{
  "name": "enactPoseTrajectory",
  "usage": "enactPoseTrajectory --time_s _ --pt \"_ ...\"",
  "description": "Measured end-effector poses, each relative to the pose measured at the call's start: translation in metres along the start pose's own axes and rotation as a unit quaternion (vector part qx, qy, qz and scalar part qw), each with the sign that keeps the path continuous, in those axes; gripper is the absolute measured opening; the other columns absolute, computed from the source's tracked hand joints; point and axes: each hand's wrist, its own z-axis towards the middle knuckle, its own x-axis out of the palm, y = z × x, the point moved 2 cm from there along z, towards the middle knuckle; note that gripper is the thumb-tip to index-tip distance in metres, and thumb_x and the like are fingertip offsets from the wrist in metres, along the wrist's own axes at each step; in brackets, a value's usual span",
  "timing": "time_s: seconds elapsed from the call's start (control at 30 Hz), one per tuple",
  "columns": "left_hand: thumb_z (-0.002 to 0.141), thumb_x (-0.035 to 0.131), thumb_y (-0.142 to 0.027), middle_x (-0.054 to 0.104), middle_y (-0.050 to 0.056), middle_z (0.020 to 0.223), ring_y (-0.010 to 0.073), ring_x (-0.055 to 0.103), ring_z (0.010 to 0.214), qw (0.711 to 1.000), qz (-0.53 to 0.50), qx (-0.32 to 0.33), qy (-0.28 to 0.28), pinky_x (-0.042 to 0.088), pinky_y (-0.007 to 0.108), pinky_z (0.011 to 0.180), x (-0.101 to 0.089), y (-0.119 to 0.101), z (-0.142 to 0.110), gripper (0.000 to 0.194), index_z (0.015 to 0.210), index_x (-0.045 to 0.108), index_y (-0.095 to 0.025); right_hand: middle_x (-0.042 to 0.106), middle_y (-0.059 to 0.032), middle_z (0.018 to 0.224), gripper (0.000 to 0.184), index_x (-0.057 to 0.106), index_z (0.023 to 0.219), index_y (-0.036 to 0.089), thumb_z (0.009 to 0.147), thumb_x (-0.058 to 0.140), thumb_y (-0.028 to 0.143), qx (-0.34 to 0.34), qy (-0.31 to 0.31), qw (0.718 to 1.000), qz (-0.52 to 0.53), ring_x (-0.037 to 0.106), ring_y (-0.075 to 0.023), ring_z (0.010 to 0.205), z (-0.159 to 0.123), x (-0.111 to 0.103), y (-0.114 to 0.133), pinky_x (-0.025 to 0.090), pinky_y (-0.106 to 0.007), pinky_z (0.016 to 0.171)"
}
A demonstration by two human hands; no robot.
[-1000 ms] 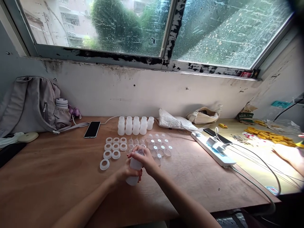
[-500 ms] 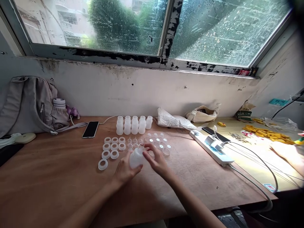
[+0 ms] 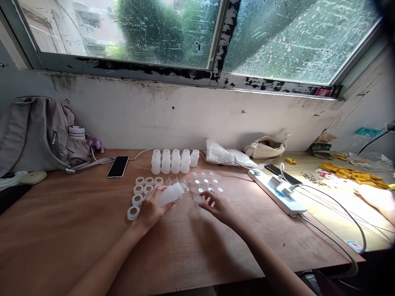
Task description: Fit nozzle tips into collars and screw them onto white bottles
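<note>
My left hand [image 3: 150, 209] grips a white plastic bottle [image 3: 170, 194], tilted with its neck pointing right and up. My right hand [image 3: 217, 206] hovers just right of it, fingers spread, above the near edge of a cluster of clear round caps [image 3: 205, 186]. A group of white rings [image 3: 145, 190] lies left of the bottle, with one ring [image 3: 133, 212] apart at the front. Small clear nipples [image 3: 176, 181] lie between rings and caps. A row of several white bottles [image 3: 173, 161] stands behind them on the wooden table [image 3: 77, 230].
A black phone [image 3: 117, 166] and a grey backpack [image 3: 40, 135] lie at the left. A white power strip [image 3: 277, 192] with cables runs at the right, beside a second phone [image 3: 282, 174]. Cloth bags [image 3: 243, 154] rest by the wall. Another person's hand [image 3: 375, 199] is at the far right.
My hands came apart: the left one carried the bottle up and left and tilted it, and the right one let go and moved right toward the clear caps.
</note>
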Motion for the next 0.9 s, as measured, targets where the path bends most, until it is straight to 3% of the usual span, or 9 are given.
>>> enactPoseTrajectory --time_s 0.2,0.37,0.5,0.7,0.8,0.9 --pt "0.072 0.060 -0.040 0.061 0.005 0.100 0.0217 0.056 0.093 0.999 0.034 0.004 -0.036 0.045 0.034 0.079 -0.013 0.004 0.009 0.040 0.107 0.051 -0.022 0.058 -0.0044 0.093 0.029 0.053 0.103 0.023 0.076 0.057 0.032 -0.050 -0.087 0.968 0.231 0.057 -0.0156 0.079 0.035 -0.014 0.017 0.050 -0.031 0.070" --pt "0.071 0.060 -0.039 0.059 0.004 0.100 0.0209 0.056 0.095 0.999 0.042 -0.003 -0.027 0.045 0.032 0.081 -0.016 0.011 0.013 0.041 0.108 0.052 -0.023 0.058 -0.0043 0.095 0.030 0.054 0.103 0.022 0.074 0.059 0.029 -0.071 -0.066 0.927 0.362 0.057 -0.0119 0.066 0.058 -0.005 0.019 0.049 -0.030 0.064" --pt "0.073 0.060 -0.037 0.058 0.004 0.102 0.0210 0.055 0.096 0.999 0.043 0.012 0.013 0.046 0.033 0.080 -0.015 0.015 0.012 0.041 0.111 0.050 -0.024 0.058 -0.0026 0.088 0.030 0.055 0.103 0.021 0.074 0.060 0.028 -0.067 -0.029 0.908 0.412 0.057 -0.0107 0.063 0.059 0.012 0.016 0.048 -0.028 0.063" --pt "0.073 0.060 -0.035 0.057 0.004 0.103 0.0208 0.054 0.098 0.997 0.045 0.037 0.058 0.046 0.034 0.083 -0.006 0.022 0.007 0.044 0.114 0.049 -0.024 0.058 -0.0010 0.069 0.031 0.054 0.095 0.016 0.072 0.061 0.036 -0.003 -0.008 0.917 0.399 0.056 -0.0118 0.055 0.050 0.033 0.011 0.046 -0.025 0.049" --pt "0.073 0.060 -0.035 0.057 0.005 0.104 0.0216 0.054 0.098 0.994 0.049 0.059 0.076 0.046 0.035 0.084 -0.003 0.024 0.005 0.044 0.114 0.048 -0.024 0.055 0.0006 0.056 0.029 0.053 0.077 0.016 0.075 0.054 0.045 0.046 -0.038 0.939 0.339 0.051 -0.0103 0.043 0.045 0.040 0.007 0.037 -0.020 0.036" --pt "0.073 0.060 -0.034 0.058 0.005 0.103 0.0213 0.054 0.095 0.992 0.048 0.074 0.089 0.046 0.034 0.082 -0.002 0.024 0.003 0.044 0.114 0.048 -0.023 0.050 0.0027 0.046 0.036 0.045 0.060 0.017 0.077 0.049 0.049 0.059 -0.066 0.961 0.261 0.044 -0.0080 0.036 0.041 0.042 0.008 0.033 -0.019 0.036"
